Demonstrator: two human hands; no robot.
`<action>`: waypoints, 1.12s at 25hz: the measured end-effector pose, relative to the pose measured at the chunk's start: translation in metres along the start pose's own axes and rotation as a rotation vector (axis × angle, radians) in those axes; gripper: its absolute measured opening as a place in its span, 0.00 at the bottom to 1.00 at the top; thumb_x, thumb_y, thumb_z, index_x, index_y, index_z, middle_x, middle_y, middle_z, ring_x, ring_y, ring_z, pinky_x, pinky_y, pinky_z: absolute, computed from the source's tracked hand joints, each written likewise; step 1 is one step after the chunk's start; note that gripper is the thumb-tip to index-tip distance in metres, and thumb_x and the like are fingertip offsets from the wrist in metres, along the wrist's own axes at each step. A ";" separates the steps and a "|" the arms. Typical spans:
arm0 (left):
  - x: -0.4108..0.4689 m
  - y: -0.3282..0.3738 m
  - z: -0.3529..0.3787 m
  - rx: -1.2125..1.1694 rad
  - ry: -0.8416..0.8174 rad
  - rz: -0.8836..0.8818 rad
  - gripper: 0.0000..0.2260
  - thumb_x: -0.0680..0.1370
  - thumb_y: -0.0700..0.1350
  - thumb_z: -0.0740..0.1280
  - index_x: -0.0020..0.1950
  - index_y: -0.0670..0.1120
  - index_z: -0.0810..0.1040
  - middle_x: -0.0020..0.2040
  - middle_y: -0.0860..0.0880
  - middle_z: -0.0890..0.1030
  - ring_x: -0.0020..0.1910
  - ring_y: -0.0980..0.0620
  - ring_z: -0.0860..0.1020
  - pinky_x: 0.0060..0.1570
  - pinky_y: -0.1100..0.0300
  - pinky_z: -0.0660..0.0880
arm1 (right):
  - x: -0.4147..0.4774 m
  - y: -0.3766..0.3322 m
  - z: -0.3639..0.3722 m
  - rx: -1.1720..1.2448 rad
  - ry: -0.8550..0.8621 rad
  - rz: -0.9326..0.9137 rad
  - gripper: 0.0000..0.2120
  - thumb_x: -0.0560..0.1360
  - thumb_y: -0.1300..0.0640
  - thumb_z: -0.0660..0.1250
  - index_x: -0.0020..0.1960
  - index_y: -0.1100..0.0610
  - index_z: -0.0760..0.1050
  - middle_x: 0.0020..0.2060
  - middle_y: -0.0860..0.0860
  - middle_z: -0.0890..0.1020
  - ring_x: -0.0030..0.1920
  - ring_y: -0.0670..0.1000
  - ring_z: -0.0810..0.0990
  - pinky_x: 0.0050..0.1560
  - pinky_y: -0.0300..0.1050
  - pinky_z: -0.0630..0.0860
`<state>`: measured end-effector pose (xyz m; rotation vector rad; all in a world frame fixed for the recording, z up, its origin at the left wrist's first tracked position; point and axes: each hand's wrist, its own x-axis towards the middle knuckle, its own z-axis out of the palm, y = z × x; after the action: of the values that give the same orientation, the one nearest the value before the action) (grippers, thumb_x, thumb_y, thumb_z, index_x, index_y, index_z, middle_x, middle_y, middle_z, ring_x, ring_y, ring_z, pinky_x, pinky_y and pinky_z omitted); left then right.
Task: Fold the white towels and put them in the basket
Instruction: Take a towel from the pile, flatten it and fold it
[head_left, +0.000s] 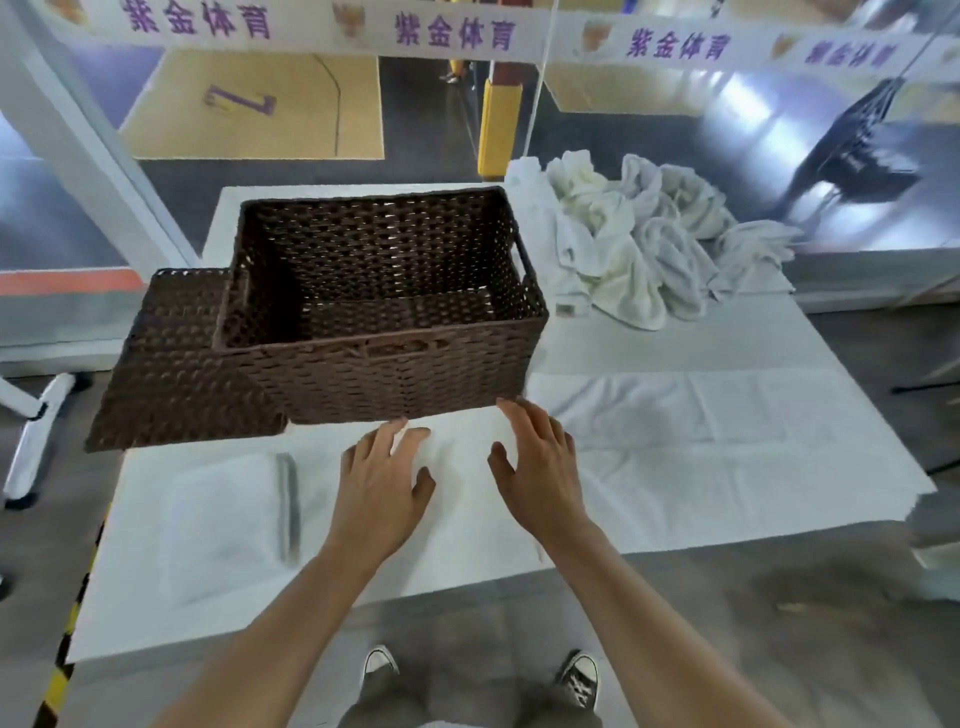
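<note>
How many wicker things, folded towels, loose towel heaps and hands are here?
Wicker things: 2, basket and flat piece
Folded towel: 1
Crumpled towel heap: 1
Hands: 2, left hand and right hand
Total: 6

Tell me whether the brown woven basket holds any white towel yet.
No: the brown woven basket shows only its bare wicker floor, and the crumpled white towels lie heaped outside it, to its right.

A wicker basket (379, 306) sits on the table (727, 467), its lid (176, 364) at its left, crumpled towels (639, 239) behind-right, and both hands before it.
</note>
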<state>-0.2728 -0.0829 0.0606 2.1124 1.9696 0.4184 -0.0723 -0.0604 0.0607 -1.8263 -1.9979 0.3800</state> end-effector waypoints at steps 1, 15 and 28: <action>0.004 0.024 0.007 -0.002 -0.001 0.013 0.20 0.77 0.46 0.69 0.69 0.49 0.74 0.70 0.46 0.73 0.67 0.42 0.72 0.66 0.45 0.69 | -0.003 0.022 -0.013 0.001 0.001 0.018 0.26 0.79 0.53 0.65 0.77 0.51 0.65 0.75 0.51 0.70 0.73 0.54 0.68 0.72 0.52 0.66; 0.007 0.248 0.140 -0.027 -0.257 -0.070 0.22 0.81 0.51 0.62 0.75 0.54 0.67 0.77 0.50 0.66 0.73 0.45 0.66 0.70 0.49 0.62 | -0.036 0.317 -0.112 0.014 -0.158 0.208 0.26 0.80 0.54 0.64 0.77 0.50 0.66 0.75 0.51 0.70 0.73 0.54 0.68 0.71 0.52 0.65; 0.076 0.247 0.250 0.167 -0.436 -0.232 0.30 0.81 0.56 0.60 0.81 0.59 0.52 0.82 0.47 0.52 0.79 0.41 0.54 0.73 0.40 0.60 | 0.038 0.452 -0.078 -0.174 -0.546 0.499 0.36 0.80 0.37 0.58 0.81 0.39 0.44 0.82 0.52 0.48 0.81 0.58 0.51 0.71 0.65 0.63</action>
<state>0.0510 -0.0185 -0.0819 1.8308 1.9980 -0.2382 0.3604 0.0201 -0.0741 -2.5464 -1.9061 0.9657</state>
